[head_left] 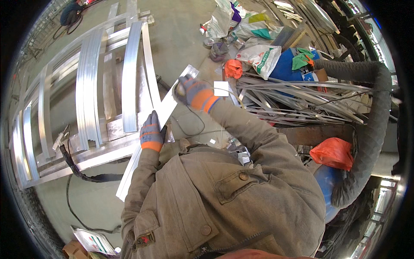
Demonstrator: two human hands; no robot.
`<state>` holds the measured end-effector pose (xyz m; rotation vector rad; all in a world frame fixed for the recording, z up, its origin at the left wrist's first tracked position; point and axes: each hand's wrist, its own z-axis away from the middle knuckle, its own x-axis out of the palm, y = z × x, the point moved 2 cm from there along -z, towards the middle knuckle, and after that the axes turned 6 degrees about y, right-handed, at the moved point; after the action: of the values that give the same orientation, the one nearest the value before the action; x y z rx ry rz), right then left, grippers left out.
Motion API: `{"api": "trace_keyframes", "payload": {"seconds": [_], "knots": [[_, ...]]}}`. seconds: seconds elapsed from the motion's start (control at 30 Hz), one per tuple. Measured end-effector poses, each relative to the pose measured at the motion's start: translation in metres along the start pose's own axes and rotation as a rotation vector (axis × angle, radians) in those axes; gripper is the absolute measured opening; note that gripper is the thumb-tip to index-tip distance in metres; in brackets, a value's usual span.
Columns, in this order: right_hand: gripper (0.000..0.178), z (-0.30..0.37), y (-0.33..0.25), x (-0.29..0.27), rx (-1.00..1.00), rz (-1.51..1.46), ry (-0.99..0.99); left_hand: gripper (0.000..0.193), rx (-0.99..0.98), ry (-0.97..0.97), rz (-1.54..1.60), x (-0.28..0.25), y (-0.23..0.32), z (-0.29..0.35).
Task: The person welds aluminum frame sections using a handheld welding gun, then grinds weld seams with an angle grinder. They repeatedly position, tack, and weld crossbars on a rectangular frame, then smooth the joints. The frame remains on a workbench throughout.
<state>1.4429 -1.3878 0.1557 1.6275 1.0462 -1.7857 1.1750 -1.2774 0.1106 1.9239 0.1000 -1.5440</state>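
A long, pale silvery metal strip (pixel 169 103) runs slantwise in front of my body, from near my left forearm up to the far right. My gloved left hand (pixel 152 133) grips the strip around its middle, fingers along the left edge and thumb on the other side. Toward the far end, my gloved right hand (pixel 196 93) is closed over the strip. A brownish, blurred edge shows at its fingers; what it is I cannot make out. Both gloves are grey with orange cuffs.
Left of me stands a metal rack (pixel 103 149) carrying several silvery profiles (pixel 131 77). A clamp with a black cable (pixel 69 159) hangs on it. Thin scrap strips (pixel 280 101), plastic bags (pixel 258 58) and a thick ribbed hose (pixel 373 125) lie to the right. A person (pixel 71 13) is far left.
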Motion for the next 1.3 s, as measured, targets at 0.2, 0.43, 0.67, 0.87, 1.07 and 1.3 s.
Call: {"api": "trace_keyframes", "payload": {"seconds": [0.2, 0.43, 0.67, 0.87, 1.07, 1.3], "knots": [[0.066, -0.051, 0.126, -0.032, 0.296, 0.014, 0.223, 0.09, -0.01, 0.012, -0.003, -0.004, 0.003, -0.003], [0.073, 0.048, 0.156, -0.04, 0.423, -0.291, 0.678, 0.112, -0.163, -0.071, -0.269, -0.039, 0.006, 0.028], [0.07, 0.116, 0.146, -0.024, 0.638, -0.501, 0.612, 0.101, -0.239, -0.102, -0.109, -0.038, -0.038, 0.058], [0.062, 0.119, 0.12, -0.02, 0.527, -0.562, 0.533, 0.093, -0.479, -0.365, 0.612, -0.023, -0.126, 0.022], [0.054, 0.101, 0.091, -0.013, 0.475, -0.449, 0.407, 0.089, -0.493, -0.389, 0.587, -0.015, -0.162, 0.014], [0.063, 0.028, 0.053, -0.007, 0.186, -0.465, 0.422, 0.089, -0.511, -0.42, 0.581, -0.017, -0.162, 0.01]]}}
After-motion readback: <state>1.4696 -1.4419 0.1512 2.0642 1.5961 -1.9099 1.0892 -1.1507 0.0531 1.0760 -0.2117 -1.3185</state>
